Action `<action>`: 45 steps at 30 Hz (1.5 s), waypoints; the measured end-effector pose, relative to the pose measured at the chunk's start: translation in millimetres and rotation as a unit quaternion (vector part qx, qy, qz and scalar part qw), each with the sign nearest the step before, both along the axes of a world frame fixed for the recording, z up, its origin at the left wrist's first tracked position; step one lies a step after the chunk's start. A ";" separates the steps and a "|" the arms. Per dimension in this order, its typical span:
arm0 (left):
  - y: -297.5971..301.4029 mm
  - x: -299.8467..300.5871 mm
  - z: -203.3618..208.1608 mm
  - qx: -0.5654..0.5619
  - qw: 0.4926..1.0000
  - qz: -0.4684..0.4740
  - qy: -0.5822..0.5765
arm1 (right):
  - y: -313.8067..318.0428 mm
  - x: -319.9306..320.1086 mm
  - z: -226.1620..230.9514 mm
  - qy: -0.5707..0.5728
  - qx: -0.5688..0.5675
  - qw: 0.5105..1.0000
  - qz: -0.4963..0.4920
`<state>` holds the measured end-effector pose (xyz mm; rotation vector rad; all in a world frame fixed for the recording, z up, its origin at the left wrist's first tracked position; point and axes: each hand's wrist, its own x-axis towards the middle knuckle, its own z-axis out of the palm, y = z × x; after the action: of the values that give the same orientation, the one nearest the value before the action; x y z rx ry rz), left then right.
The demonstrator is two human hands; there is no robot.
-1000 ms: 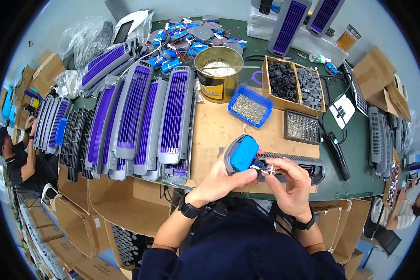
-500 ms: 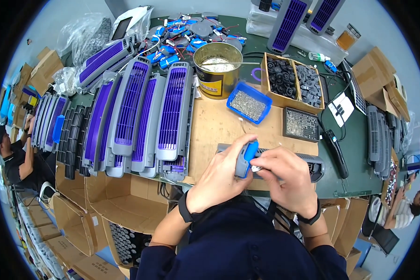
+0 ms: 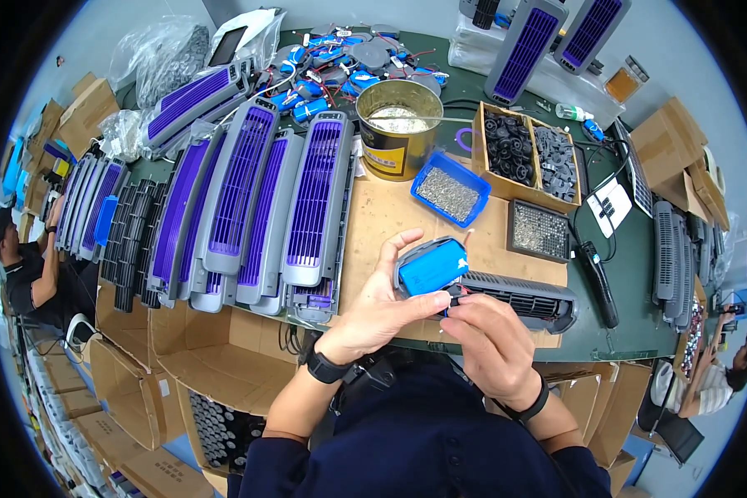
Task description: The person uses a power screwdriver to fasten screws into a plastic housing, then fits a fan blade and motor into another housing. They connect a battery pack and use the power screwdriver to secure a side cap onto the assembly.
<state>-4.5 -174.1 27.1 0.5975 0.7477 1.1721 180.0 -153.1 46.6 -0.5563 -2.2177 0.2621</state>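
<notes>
My left hand is closed around a grey round base with a blue battery pack on it, the blue face turned up toward me. Fingertips of my right hand are pinched together at the pack's near right corner, where dark and red leads and a small white piece show. What exactly sits between those fingertips is mostly hidden. Just beyond my right hand, a dark grey slatted fan housing lies on a cardboard sheet, partly covered by the hands and the pack.
A blue tray of screws, a metal tin, a divided box of black and grey parts and a black screw box stand beyond. An electric screwdriver lies right. Purple-grey fans crowd the left; battery bases lie piled behind.
The base with the battery pack has turned from edge-on to blue face up in my left hand. My right hand has shifted slightly left and down, still pinching at its leads.
</notes>
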 end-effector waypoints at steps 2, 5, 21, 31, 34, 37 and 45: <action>0.0 4.8 -4.4 0.025 1.000 0.014 -0.011 | 0.0 3.5 -4.9 -0.015 0.006 1.000 0.010; 1.6 7.8 -9.6 0.015 0.999 0.008 -0.042 | 1.2 6.8 -7.5 0.033 -0.049 0.998 0.007; -2.4 22.6 -5.0 0.188 0.889 -0.028 0.417 | 14.1 15.8 0.8 0.053 -0.268 0.959 -0.070; -0.1 20.0 -18.9 0.201 0.935 0.009 0.292 | 8.1 16.1 -9.1 0.136 -0.322 0.937 -0.021; 1.2 23.1 -25.8 0.283 0.889 0.066 0.352 | 7.4 16.1 -6.1 0.116 -0.369 0.922 -0.019; -1.0 20.8 -21.9 0.257 0.893 0.024 0.368 | 8.9 19.7 -9.4 0.178 -0.444 0.878 -0.002; -2.0 17.7 -32.7 0.181 0.966 -0.029 0.184 | 14.0 34.8 1.5 0.140 -0.515 0.842 0.086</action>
<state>13.2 -176.0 -5.7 1.1584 0.8270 1.1646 214.8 -139.2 48.1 -0.7925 -1.6862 1.5752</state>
